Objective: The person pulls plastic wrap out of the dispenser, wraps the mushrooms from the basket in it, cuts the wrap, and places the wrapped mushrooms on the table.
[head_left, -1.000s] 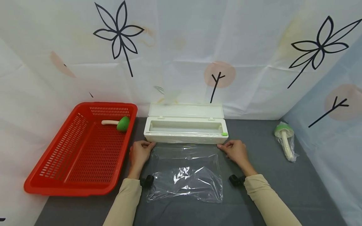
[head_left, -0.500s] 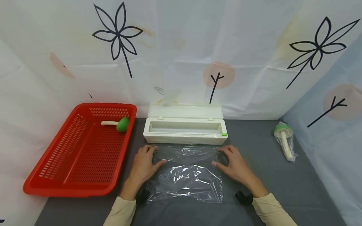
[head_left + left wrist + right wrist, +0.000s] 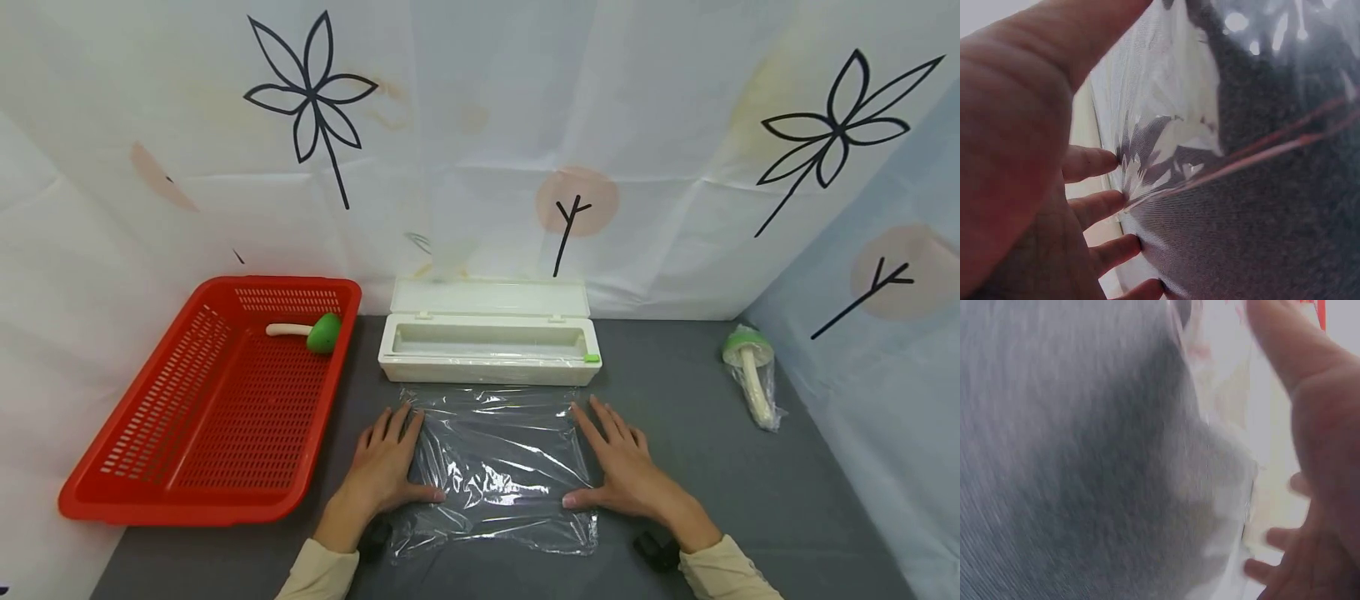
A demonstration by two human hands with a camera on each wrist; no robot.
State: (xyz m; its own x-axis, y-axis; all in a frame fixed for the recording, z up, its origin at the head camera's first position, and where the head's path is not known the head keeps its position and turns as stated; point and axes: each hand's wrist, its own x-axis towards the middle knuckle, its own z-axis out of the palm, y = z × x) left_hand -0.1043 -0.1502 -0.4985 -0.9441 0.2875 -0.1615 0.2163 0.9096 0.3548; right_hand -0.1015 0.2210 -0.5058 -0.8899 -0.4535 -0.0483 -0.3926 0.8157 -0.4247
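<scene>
A sheet of clear plastic wrap (image 3: 495, 467) lies wrinkled and shiny on the grey table in the head view. My left hand (image 3: 382, 467) rests along its left edge, fingers spread and thumb reaching over the film. At the opposite edge, my right hand (image 3: 622, 471) lies with spread fingers, its thumb pointing inward over the film. In the left wrist view, the film (image 3: 1172, 150) bunches at my left fingertips (image 3: 1107, 203). Beyond the sheet stands a white wrap dispenser (image 3: 491, 371) with its lid raised and a green slider at its right end.
A red plastic basket (image 3: 187, 512) sits on the left, holding a green-capped toy mushroom (image 3: 324, 333). Toward the right edge lies another toy mushroom (image 3: 753, 375) wrapped in clear film. A patterned white cloth (image 3: 480, 150) hangs behind the table.
Both hands have left the film's far edge near the dispenser and come toward me. Their pinching fingers have spread out flat along the sides, and the film's wrinkles have shifted.
</scene>
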